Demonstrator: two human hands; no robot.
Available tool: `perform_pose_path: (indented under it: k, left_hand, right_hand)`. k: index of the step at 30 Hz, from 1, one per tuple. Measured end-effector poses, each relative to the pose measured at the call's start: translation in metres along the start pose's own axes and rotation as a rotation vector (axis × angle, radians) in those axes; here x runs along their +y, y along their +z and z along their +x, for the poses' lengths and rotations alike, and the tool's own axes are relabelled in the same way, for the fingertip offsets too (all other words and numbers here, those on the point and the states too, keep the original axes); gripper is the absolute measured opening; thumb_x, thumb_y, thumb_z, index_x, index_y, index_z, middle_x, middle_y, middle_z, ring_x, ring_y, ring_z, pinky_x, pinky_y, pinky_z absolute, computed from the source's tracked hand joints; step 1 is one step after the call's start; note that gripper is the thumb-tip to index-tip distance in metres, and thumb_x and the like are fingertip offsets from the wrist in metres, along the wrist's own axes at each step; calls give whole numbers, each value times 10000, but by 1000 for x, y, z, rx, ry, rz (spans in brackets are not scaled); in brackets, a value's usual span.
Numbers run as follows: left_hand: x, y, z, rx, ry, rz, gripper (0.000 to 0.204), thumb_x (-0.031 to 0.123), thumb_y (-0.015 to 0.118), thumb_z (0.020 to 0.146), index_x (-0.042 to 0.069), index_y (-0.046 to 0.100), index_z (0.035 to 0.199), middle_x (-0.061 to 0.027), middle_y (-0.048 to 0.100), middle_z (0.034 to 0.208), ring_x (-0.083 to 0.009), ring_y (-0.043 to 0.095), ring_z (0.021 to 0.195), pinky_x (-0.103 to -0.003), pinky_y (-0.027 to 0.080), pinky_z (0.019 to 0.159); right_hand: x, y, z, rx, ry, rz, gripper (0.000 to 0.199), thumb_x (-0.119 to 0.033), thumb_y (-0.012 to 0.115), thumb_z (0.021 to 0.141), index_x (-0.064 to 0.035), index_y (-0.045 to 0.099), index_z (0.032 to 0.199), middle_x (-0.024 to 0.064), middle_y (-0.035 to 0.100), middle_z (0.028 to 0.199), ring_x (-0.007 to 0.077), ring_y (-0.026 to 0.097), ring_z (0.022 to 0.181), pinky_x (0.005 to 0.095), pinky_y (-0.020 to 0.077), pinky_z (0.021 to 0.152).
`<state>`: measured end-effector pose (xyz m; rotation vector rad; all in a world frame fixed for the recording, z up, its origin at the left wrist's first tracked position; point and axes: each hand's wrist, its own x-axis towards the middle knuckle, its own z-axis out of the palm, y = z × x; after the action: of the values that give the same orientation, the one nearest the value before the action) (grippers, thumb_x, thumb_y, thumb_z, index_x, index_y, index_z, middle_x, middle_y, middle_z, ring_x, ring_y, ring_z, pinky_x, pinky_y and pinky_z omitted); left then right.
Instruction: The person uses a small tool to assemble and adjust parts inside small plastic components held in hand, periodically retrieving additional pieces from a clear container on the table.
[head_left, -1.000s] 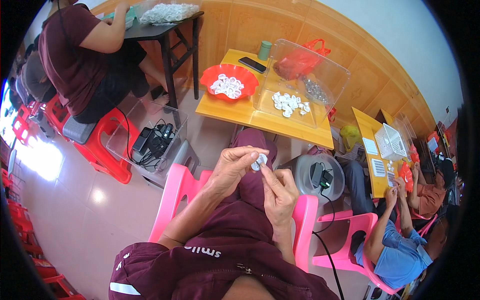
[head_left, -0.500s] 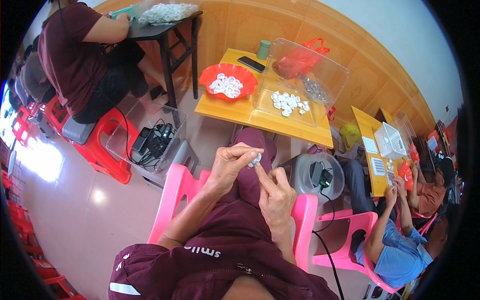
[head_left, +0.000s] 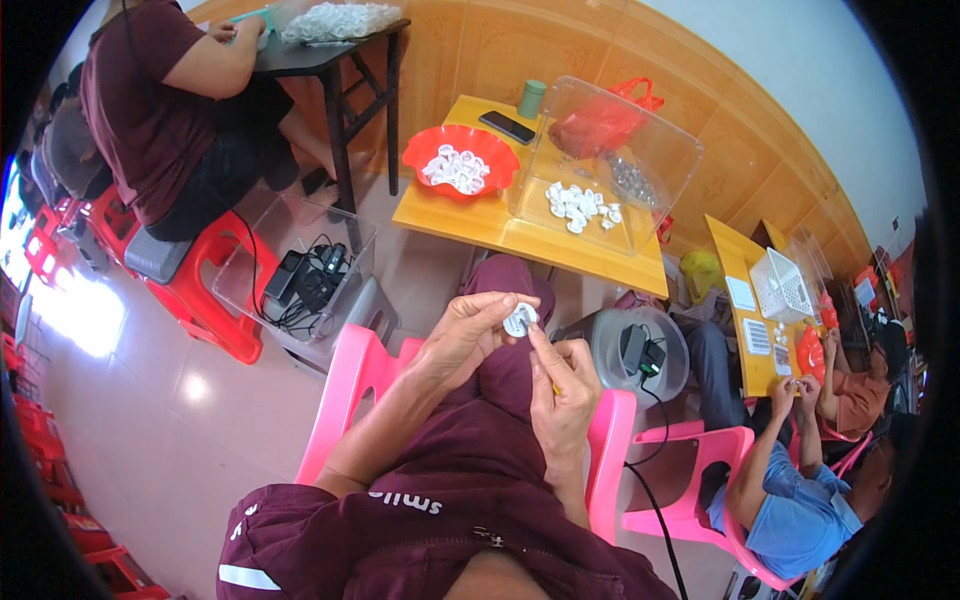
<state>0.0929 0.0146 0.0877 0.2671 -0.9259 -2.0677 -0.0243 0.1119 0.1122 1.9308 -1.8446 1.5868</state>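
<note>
Head view: two bare hands meet at the centre of the frame, above the person's lap. The left hand (head_left: pixel 462 335) pinches a small white round plastic part (head_left: pixel 518 320) between thumb and fingertips, while the right hand (head_left: pixel 562 385) closes narrowly against the part from below, its index finger pressed to the rim. Compared with a moment ago, the hands have drawn closer together and the part sits more squarely between them — it looks as if a fitting or pressing step is under way on this piece.

Above, in the upper middle, a yellow low table (head_left: pixel 470 222) holds a red bowl (head_left: pixel 415 155) of similar white parts, with more of them loose under a clear plastic box (head_left: pixel 670 165) — well apart from the hands. A pink chair (head_left: pixel 345 385) shows beneath the person.
</note>
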Motion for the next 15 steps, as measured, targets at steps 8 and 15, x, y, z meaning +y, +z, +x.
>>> perform_pose_path:
  k: [8, 15]
  left_hand:
    - [-1, 4, 0, 24, 5, 37, 250, 142, 524, 904, -23, 599, 1076, -74, 638, 962, -116, 595, 874, -260, 485, 808]
    - [-12, 5, 1, 115, 83, 38, 238, 89, 538, 888, -30, 592, 1087, -104, 624, 1010, -136, 589, 914, -274, 481, 844]
  right_hand:
    - [1, 5, -1, -6, 50, 89, 321, 76, 597, 762, -49, 653, 1052, 53, 456, 692, 136, 450, 585, 251, 379, 517]
    - [2, 19, -3, 36, 136, 108, 338, 71, 574, 784, -56, 634, 1091, 60, 437, 664, 141, 439, 576, 267, 384, 532]
